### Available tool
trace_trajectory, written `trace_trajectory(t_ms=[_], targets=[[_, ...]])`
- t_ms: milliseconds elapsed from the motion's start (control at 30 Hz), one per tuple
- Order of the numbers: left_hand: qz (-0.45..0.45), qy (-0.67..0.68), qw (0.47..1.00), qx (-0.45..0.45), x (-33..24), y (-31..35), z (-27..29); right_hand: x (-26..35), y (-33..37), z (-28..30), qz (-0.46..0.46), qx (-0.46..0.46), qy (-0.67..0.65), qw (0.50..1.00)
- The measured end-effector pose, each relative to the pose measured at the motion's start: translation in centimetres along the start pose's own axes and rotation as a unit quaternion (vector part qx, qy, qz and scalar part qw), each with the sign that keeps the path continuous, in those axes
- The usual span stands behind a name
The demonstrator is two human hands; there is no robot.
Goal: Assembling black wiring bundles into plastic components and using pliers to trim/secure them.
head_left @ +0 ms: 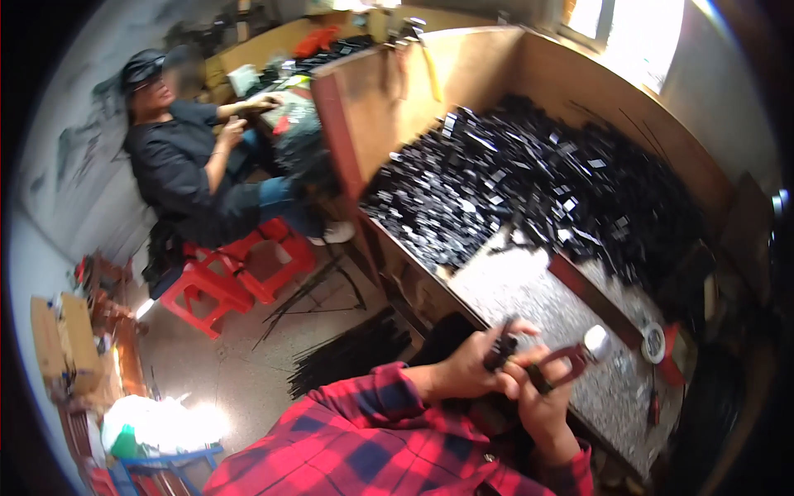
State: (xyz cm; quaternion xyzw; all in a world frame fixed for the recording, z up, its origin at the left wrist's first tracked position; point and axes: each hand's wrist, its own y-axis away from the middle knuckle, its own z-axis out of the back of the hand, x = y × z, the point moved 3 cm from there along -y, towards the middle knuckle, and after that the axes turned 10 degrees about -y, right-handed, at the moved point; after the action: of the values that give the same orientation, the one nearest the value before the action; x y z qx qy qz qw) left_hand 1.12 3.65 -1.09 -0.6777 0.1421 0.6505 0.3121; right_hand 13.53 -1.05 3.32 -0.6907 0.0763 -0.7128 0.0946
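Note:
My left hand point(471, 364) is closed around a small black piece point(501, 342), its exact kind blurred. Right beside it, my right hand point(542, 405) grips a pair of pliers point(571, 364) with dark red handles and a bright rounded end. The two hands nearly touch above the near edge of a pale speckled worktop point(513, 285). Beyond them, a large heap of black strip-like pieces point(529, 174) fills the back of the wooden-walled bench.
A wooden partition point(339, 124) separates a seated co-worker point(186, 161) at the left. Red stools point(207, 289) and a bundle of black strips point(351, 351) are on the floor. A reddish bar point(595, 302), a tape roll point(653, 342) and a screwdriver point(654, 407) lie on the worktop.

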Motion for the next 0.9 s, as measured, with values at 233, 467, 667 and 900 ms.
trace_trajectory(t_ms=[233, 467, 667, 900], targets=[[-0.011, 0.129, 0.992, 0.007, -0.7, 0.5, 1.9, 0.7, -2.1, -1.0, -0.023, 0.039, -0.023, 0.999], [-0.024, 0.147, 0.989, -0.004, -0.4, 0.1, 3.0, 0.6, -0.8, 1.6, -0.086, 0.109, 0.015, 0.99], [-0.053, 0.201, 0.977, -0.049, 0.3, 0.8, 4.1, 2.5, 1.4, 3.6, 0.059, 0.118, 0.361, 0.923], [0.032, 0.102, 0.993, -0.048, -0.4, 0.3, 3.5, 3.3, 2.4, 3.6, 0.126, 0.156, 0.502, 0.842]])
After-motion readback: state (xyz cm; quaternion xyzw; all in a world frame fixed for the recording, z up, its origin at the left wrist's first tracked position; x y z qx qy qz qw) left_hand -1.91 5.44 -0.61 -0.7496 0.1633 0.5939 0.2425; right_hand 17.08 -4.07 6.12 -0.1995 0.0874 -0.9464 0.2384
